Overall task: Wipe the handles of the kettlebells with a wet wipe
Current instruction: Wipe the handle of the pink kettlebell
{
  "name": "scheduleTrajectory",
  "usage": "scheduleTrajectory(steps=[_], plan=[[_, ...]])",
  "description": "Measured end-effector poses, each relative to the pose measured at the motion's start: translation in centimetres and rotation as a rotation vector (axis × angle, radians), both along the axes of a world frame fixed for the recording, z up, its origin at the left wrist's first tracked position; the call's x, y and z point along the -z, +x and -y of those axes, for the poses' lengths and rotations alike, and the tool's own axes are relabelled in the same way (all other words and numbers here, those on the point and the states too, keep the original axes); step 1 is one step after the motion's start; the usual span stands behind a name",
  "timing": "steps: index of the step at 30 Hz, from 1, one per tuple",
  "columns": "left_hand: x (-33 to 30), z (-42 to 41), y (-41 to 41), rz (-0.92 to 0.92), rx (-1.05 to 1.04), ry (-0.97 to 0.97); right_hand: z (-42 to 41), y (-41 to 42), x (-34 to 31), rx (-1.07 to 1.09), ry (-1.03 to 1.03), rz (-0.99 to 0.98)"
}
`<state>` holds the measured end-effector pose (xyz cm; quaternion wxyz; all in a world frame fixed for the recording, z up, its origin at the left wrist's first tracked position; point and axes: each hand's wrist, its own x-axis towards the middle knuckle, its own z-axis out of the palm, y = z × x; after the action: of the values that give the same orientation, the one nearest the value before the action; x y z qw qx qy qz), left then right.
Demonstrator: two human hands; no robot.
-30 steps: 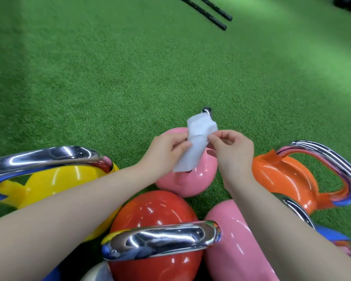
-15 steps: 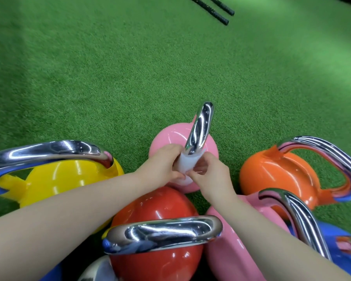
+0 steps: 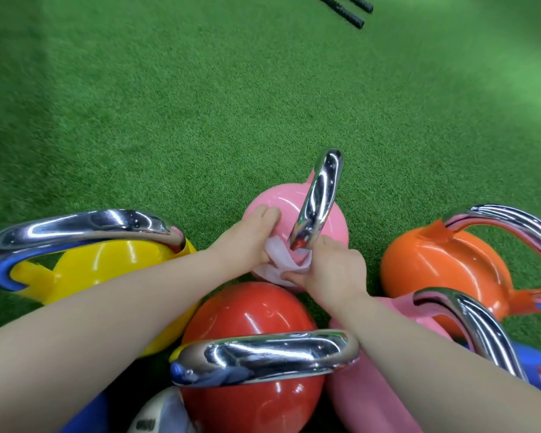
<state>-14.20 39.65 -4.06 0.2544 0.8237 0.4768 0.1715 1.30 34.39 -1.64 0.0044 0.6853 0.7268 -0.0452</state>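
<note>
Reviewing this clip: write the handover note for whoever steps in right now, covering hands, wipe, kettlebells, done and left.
Left hand: holds one end of the wet wipe and rests against the pink kettlebell.
Right hand: pinches the other end of the wipe.
The wipe loops round the near base of the pink kettlebell's chrome handle; the upper handle is bare.
Done: wiping of this handle has begun at its base.
Left: the rest of this handle. Whether the yellow, red and orange kettlebell handles were wiped cannot be told.
</note>
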Motion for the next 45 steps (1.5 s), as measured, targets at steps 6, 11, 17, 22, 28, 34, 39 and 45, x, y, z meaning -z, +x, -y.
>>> scheduleTrajectory(steps=[6, 11, 17, 22, 28, 34, 39, 45], plan=[[-1.4, -0.7, -0.7, 0.144, -0.21, -0.046, -0.8, 0.5, -0.9, 0.033, -0.136, -0.134], [-1.5, 0.6, -0.2, 0.14, -0.221, -0.121, -1.6, 1.1, -1.0, 0.069, -0.164, -0.222], [-1.3, 3.1, 0.7, 0.254, -0.297, -0.343, -0.2, 1.7, 0.4, 0.213, 0.041, -0.524], [-1.4, 4.1, 0.9, 0.388, -0.313, -0.514, 0.7, 0.7, 0.0, 0.217, 0.039, -0.751], [-3.1, 2.8, 1.5, 0.522, -0.216, -0.598, 0.6, 0.3, -1.2, 0.243, -0.094, -0.988], [-2.7, 2.5, 1.6, 0.529, -0.182, -0.52, 0.5, 0.0, -1.4, 0.265, -0.176, -1.009], [-1.9, 3.2, 2.1, 0.518, -0.257, -0.416, 0.0, -0.7, -2.0, 0.271, -0.188, -1.099], [-2.2, 3.0, 2.2, 0.539, -0.323, -0.454, -1.3, 0.0, -2.7, 0.222, -0.255, -0.819]])
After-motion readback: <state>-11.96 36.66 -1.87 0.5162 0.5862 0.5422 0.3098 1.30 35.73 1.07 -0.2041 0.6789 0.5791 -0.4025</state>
